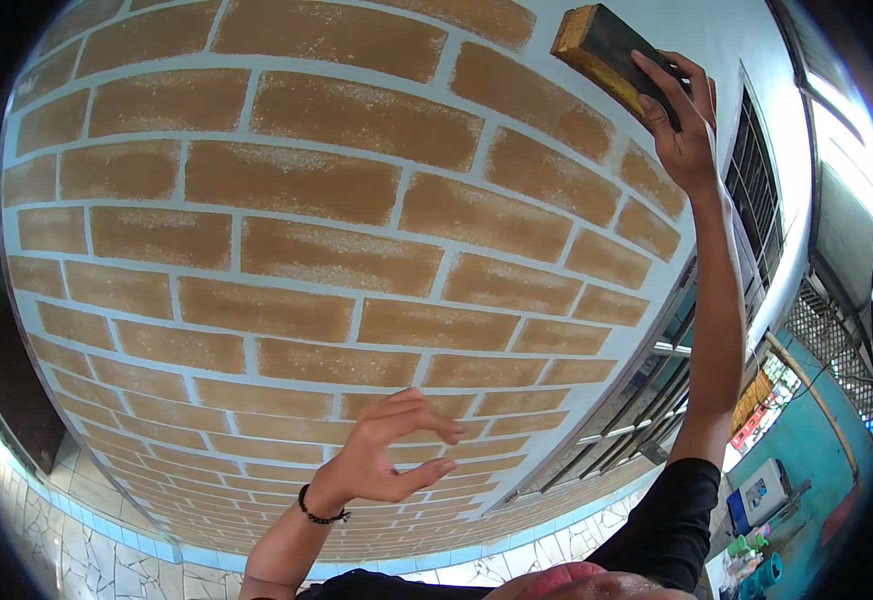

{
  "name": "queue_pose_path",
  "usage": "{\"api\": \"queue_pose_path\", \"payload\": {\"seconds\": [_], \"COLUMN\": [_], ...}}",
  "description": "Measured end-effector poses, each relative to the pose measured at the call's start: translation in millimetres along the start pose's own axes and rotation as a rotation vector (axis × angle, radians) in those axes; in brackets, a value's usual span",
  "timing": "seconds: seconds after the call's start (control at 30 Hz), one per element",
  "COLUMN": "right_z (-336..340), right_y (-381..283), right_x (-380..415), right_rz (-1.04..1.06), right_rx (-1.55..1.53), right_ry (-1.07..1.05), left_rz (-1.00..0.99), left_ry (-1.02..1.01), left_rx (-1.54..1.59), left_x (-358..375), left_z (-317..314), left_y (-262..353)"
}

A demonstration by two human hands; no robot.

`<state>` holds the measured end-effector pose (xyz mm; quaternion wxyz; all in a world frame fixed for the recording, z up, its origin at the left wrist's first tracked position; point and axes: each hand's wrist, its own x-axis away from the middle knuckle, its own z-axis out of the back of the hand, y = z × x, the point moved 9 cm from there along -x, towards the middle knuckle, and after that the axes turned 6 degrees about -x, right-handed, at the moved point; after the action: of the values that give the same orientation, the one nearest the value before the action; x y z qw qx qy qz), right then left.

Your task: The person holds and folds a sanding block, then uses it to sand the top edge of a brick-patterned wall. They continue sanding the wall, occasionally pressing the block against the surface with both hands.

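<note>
High at the right, my right hand [684,125] grips a sponge block [606,55] with a dark flat back and a worn yellow-brown underside. The block overlaps the pale blue upper edge of the wall in this view. Below and to the left, my left hand [391,450] is raised before the wall, with thumb and fingers curved apart and nothing between them. A black beaded bracelet [318,508] circles that wrist. The wall [341,215] carries brown brick shapes split by pale blue lines, and many of the bricks show whitish speckles.
A barred window [621,410] lies along the wall's right side, below my raised arm. Farther right, a teal wall [811,440] stands behind bottles and a blue cup [764,572]. A dark doorway [16,370] is at the left. Cracked-tile flooring [106,545] runs below.
</note>
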<state>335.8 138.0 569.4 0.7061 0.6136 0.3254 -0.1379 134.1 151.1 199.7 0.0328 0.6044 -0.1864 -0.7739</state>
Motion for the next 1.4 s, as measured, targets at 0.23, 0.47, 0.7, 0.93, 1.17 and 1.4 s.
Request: {"api": "queue_pose_path", "payload": {"seconds": [0.23,0.47,0.7,0.93,1.17,1.4], "right_z": [-13.5,-18.5,-18.2,-21.0,-21.9,-22.9], "right_y": [-1.7,-4.3,-7.0,-5.2,-5.1,-5.6], "right_x": [0.0,2.1,0.2,1.8,3.2,4.0], "right_rz": [0.005,-0.001,-0.011,-0.024,-0.029,-0.027], "right_rx": [0.019,0.022,0.031,0.032,0.05,0.018], "right_ry": [0.001,-0.014,-0.02,-0.041,-0.059,-0.037], "left_rz": [-0.084,-0.1,-0.087,-0.089,-0.11,-0.081], "left_ry": [-0.062,-0.049,-0.045,-0.041,-0.015,-0.057], "left_rx": [0.022,0.023,0.021,0.012,0.021,-0.012], "left_x": [-27.3,-24.4,-19.7,-16.8,-16.4,-15.1], "left_z": [-25.7,-29.5,-22.3,-18.7,-20.5,-26.2], "left_y": [14.4,14.4,16.8,20.5,19.6,15.0]}}
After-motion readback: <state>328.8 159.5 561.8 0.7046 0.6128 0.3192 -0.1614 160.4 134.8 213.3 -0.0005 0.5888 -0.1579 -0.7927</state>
